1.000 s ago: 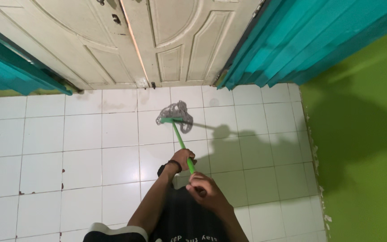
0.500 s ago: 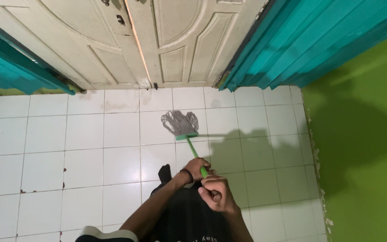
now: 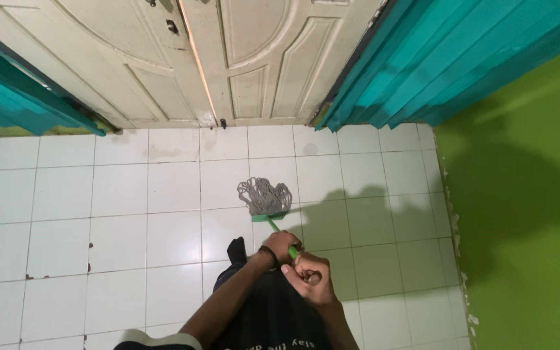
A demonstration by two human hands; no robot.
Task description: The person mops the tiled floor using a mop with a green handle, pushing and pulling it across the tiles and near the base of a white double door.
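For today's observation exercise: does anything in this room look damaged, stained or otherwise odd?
Yes. The white tile floor has chipped brown spots along its grout lines at left. The green wall shows flaking paint along its bottom edge. A tile near the door carries a dull stain.

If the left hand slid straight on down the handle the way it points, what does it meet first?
Most likely the grey mop head, at the end of the green handle that the left hand grips. Beyond it lie white floor tiles, then the door.
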